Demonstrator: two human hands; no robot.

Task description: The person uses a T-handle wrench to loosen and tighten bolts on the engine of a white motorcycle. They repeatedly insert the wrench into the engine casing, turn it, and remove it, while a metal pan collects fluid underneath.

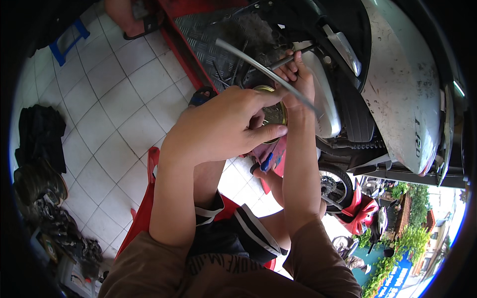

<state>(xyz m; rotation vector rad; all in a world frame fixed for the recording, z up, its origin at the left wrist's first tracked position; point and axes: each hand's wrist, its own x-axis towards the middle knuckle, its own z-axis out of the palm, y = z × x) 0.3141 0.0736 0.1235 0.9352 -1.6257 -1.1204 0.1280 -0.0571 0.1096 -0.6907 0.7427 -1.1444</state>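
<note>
A long metal T-handle wrench (243, 55) reaches toward the engine side of a motorcycle. Its bright crossbar slants across the view, blurred at the lower end. My right hand (298, 82) has its fingers wrapped round the dark shaft, close beside the pale rounded engine cover (323, 94). My left hand (238, 116) is at the crossbar, index finger stretched toward it and thumb apart; whether the fingertip touches the bar I cannot tell. Below it, partly hidden by the hand, sits a round tin (278, 115) with a gold rim.
The motorcycle's scuffed silver side panel (402, 84) fills the upper right. A red-edged lift platform (191, 59) with tread plate holds loose tools. A blue-handled tool (267, 161) lies on pinkish cloth below the tin. At left stands a blue stool (69, 42); dark parts (69, 233) lie lower left.
</note>
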